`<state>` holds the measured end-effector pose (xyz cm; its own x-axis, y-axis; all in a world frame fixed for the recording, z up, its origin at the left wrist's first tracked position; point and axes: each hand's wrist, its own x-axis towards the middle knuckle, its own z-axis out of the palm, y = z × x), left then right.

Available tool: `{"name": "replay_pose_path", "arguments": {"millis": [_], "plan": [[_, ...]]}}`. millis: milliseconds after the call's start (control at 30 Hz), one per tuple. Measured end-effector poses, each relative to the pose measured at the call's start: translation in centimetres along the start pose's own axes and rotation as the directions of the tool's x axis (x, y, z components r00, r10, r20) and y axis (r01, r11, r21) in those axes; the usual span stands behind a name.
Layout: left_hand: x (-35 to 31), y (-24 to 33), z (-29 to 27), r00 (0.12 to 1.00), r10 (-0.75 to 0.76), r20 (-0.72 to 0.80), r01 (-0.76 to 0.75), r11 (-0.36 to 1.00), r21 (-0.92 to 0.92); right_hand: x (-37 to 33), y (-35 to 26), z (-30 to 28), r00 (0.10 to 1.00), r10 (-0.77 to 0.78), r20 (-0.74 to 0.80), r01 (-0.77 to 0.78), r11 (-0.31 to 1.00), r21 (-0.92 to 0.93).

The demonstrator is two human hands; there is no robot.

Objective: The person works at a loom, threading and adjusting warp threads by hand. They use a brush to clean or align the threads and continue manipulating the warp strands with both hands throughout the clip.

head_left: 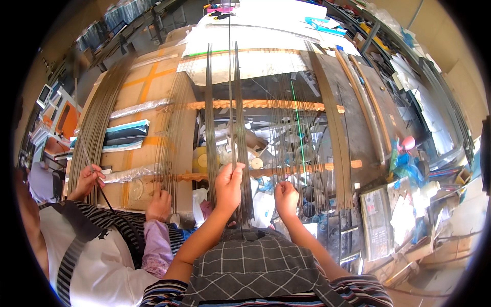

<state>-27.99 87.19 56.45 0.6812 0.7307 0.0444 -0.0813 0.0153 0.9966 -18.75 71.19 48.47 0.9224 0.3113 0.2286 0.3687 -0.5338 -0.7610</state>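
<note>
While you stand at the near edge of the bench in the head view, your left hand (228, 187), just past 6 o'clock from the picture's centre, is closed in a fist around a long dark rod (230, 97) that runs up toward 12 o'clock. Your right hand (287, 198), between 4 and 5 o'clock, has its fingers curled in with the thumb against them; whether it pinches a strand cannot be determined.

Note the progress. Narrow bundles (210, 128) stand just beside the held rod, and thick bundles lie at 2 o'clock (332, 117) and between 9 and 10 o'clock (105, 97); judge these as already gathered. Loose strands (279, 128) are spread out above your right hand, across a notched orange strip (266, 105) at 1 o'clock, and appear to remain ungathered. The work is therefore probably part-way through. At your left, a co-worker's hand (88, 181) grips another rod, at 8 o'clock.

Check for markings: the keyed panel (377, 222) at 4 o'clock, the blue-and-white box (325, 25) at 1 o'clock and the blue packets (125, 135) at 9 o'clock show no writing legible at this size.
</note>
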Motion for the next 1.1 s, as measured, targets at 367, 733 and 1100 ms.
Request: {"name": "replay_pose_path", "arguments": {"millis": [367, 733, 1100], "plan": [[-1.1, 0.6, 0.3, 0.998, -0.053, 0.027, 0.053, 0.999, -0.011, 1.3, 0.5, 2.5, 0.994, 0.039, 0.101, -0.025, 0.99, -0.14], [-1.0, 0.4, 0.7, 0.997, -0.071, 0.041, 0.073, 0.995, -0.069, 2.9, 0.2, 2.3, 0.939, -0.003, 0.345, 0.171, 0.873, -0.457], [-0.7, 1.6, 3.5, 0.979, -0.104, 0.178, 0.165, 0.912, -0.375, -1.6, -9.8, -3.8, 0.802, -0.057, 0.595, -0.442, 0.614, 0.654]]}}
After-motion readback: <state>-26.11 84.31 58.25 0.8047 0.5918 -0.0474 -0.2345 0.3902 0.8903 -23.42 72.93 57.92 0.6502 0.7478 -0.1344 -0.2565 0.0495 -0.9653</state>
